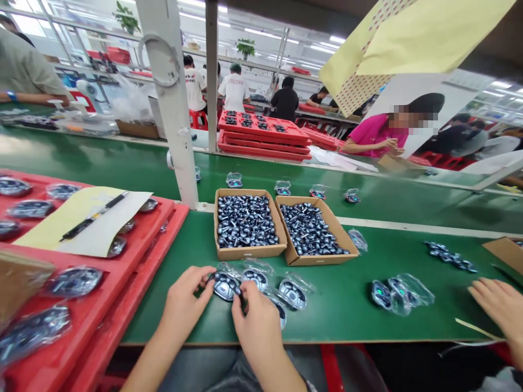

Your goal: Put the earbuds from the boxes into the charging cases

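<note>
In the head view, an open earbud charging case (pixel 226 286) with a clear lid lies on the green bench between my hands. My left hand (pixel 186 299) is at its left side, thumb and forefinger closed on a small dark earbud. On the right side, my right hand (pixel 259 321) pinches another dark earbud, partly hidden by the fingers. More open cases lie just right of them, one case (pixel 293 294) standing apart and another partly covered by my right hand. Behind them are two cardboard boxes of loose dark earbuds, the left box (pixel 251 252) and the right box (pixel 321 260).
Red trays (pixel 143 272) of bagged cases stand at left, with paper and a pen (pixel 93 216) on top. A co-worker's hand (pixel 498 307) rests at right near lit cases (pixel 382 294) and a row of earbuds (pixel 449 256). A white post (pixel 174 109) rises behind the bench.
</note>
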Motion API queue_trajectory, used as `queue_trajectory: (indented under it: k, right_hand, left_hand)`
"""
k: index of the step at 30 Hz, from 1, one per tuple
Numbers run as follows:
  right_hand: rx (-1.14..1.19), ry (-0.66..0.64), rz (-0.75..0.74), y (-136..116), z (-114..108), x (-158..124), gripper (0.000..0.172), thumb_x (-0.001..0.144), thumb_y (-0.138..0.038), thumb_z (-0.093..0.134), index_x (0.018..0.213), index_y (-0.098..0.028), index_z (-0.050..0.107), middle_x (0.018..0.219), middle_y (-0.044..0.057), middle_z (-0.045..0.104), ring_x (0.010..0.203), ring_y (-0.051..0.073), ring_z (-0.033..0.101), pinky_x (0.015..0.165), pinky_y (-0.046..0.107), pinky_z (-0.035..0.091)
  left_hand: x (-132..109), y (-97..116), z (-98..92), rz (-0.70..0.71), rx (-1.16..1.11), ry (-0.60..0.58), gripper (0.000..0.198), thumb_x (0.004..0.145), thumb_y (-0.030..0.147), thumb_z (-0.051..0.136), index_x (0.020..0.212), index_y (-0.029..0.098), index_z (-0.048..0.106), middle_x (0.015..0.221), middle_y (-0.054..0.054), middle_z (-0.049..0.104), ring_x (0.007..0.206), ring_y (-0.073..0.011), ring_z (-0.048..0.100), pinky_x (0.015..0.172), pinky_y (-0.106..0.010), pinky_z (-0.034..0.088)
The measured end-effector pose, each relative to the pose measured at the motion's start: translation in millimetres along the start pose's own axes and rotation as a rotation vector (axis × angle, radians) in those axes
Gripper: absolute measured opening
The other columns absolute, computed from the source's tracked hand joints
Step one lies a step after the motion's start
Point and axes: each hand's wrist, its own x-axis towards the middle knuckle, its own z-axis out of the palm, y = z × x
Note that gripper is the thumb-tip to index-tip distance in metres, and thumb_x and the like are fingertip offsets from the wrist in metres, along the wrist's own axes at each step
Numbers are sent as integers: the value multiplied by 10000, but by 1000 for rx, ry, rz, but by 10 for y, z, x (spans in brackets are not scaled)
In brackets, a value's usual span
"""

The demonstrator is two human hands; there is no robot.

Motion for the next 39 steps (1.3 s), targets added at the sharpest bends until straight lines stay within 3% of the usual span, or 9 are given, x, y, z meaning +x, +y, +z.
queue_trajectory:
  k: [5, 9, 12, 16, 20, 25, 34, 39]
  right_hand:
    - [-125, 30, 50, -102, 195, 164, 116, 721, -169, 514, 836, -179, 506, 628, 42, 603, 594, 217, 582, 512, 283, 406]
    - [-65, 36, -10, -97, 216, 113, 126, 715, -148, 506, 837, -176, 517, 728, 63, 600, 682, 231, 566, 583, 321, 430]
    - [41, 36, -37, -50, 186, 73, 120, 752, -145, 451, 845, -171, 523, 740, 64, 586, 691, 217, 547, 603, 327, 430]
    - [134, 14, -56, 18, 93, 69, 133, 780, -148, 414, 845, -176, 527, 741, 56, 570, 690, 204, 524, 613, 327, 422]
    - [165, -31, -61, 48, 7, 75, 139, 785, -145, 407, 843, -187, 526, 753, 52, 565, 702, 203, 516, 615, 324, 416]
    - [217, -39, -90, 75, -109, 68, 132, 783, -149, 414, 825, -203, 527, 741, 40, 567, 694, 192, 519, 607, 305, 415]
    - [210, 100, -62, 347, -430, 112, 117, 800, -185, 424, 829, -207, 535, 728, 32, 583, 672, 163, 543, 605, 276, 432]
    - [109, 206, -34, 579, -670, 222, 134, 802, -233, 420, 790, -215, 552, 714, 27, 600, 644, 158, 546, 604, 269, 431]
  left_hand:
    - [-2, -69, 196, 157, 139, -26, 201, 820, 170, 423, 944, 180, 581, 811, -43, 585, 753, -146, 563, 707, -267, 480]
    - [-33, -93, 191, 234, 111, -84, 207, 834, 170, 413, 942, 181, 589, 829, -50, 580, 780, -141, 561, 729, -254, 479]
    - [-48, -93, 167, 216, 94, -72, 213, 824, 178, 424, 968, 183, 581, 855, -58, 584, 803, -151, 568, 735, -260, 485]
    - [-36, -61, 175, 118, 134, -31, 219, 815, 213, 440, 984, 181, 574, 886, -68, 595, 821, -169, 587, 748, -275, 493]
    - [0, 5, 206, 23, 275, -71, 211, 815, 229, 434, 939, 179, 596, 816, -53, 606, 716, -171, 607, 651, -277, 507]
    - [33, 104, 244, 8, 432, -45, 184, 788, 174, 429, 864, 177, 597, 772, -46, 606, 690, -179, 598, 620, -274, 486]
    - [-69, 100, 191, -4, 495, 35, 89, 786, 208, 452, 790, 206, 541, 738, -19, 612, 644, -165, 575, 588, -258, 435]
    - [-134, 133, 81, 49, 394, -4, 88, 783, 248, 472, 815, 219, 549, 720, -13, 606, 651, -160, 571, 600, -256, 443]
